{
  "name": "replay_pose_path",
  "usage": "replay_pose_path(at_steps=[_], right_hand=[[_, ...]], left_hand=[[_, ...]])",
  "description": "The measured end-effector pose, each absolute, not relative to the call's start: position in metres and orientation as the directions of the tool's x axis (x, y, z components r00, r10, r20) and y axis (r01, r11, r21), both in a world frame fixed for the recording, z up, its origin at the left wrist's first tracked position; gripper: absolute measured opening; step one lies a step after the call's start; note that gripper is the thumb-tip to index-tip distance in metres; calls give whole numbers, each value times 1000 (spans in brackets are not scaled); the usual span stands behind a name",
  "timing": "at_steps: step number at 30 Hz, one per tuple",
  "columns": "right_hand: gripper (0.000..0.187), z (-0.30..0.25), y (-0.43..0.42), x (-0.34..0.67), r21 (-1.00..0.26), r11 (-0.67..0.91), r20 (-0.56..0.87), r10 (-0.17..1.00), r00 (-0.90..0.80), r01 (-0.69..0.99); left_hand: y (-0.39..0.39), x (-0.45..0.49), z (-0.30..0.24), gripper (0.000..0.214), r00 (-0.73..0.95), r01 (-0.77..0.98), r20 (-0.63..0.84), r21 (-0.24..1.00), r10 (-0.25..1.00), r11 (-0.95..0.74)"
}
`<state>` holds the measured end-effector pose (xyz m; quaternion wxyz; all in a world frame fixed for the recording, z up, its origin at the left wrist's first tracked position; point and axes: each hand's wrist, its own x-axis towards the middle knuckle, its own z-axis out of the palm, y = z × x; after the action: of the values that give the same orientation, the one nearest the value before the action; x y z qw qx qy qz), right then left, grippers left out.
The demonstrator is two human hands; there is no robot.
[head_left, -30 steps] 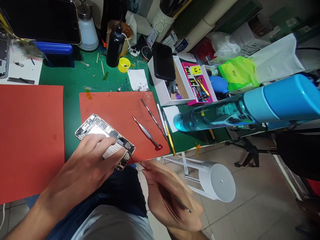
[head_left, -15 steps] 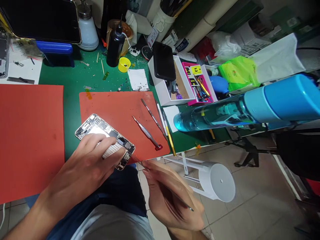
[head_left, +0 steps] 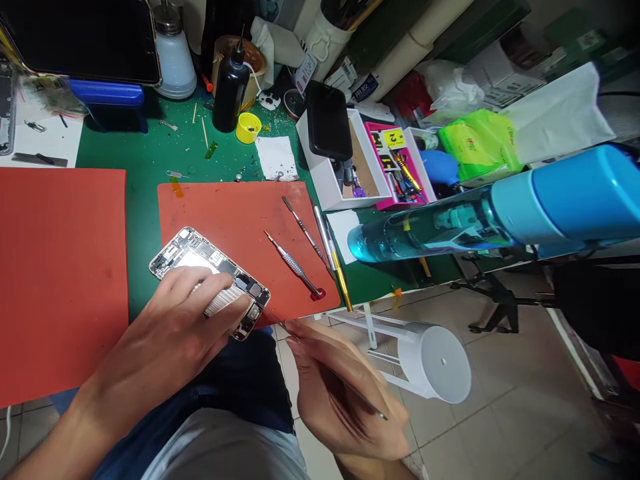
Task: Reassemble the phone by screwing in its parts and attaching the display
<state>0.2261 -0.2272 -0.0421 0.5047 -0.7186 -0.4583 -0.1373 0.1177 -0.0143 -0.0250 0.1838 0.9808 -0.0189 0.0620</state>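
Observation:
My left hand (head_left: 175, 327) lies across an opened smartphone (head_left: 183, 252), its fingers gripping the body and covering part of the insides. Bare circuit parts and a white strip show on the phone, which sits slanted at the near-left part of a red mat (head_left: 225, 207). To the right of the phone's lower end, my right hand (head_left: 345, 393) is closed round a thin metal tool (head_left: 373, 407). Its back end pokes out past the palm, while its tip is too fine to make out. On the mat rest a screwdriver (head_left: 295, 268) with a red cap and a slim metal pick (head_left: 304, 230).
A silver-and-gold pen-like tool (head_left: 337, 267) lies along the mat's right edge. Beyond it, a blue water bottle (head_left: 440, 227) lies across the table. White box (head_left: 327, 183), dark dropper bottle (head_left: 230, 97) and yellow cap (head_left: 248, 128) stand behind. A white stool (head_left: 443, 363) is below right.

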Motion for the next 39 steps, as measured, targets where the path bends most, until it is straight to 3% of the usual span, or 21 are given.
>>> replay_pose_path(at_steps=[19,31,39], right_hand=[[45,-40,-221,225,-587,-85,663,520,538,805],[47,-40,-223,227,-578,-147,650,513,561,803],[51,-42,-226,230,-605,-90,663,494,563,791]], left_hand=[[-15,119,-24,35,991,-61,129,328,-19,-943],[-15,118,-22,36,993,-54,113,352,-14,-935],[-16,119,-20,36,996,-24,85,424,13,-905]])
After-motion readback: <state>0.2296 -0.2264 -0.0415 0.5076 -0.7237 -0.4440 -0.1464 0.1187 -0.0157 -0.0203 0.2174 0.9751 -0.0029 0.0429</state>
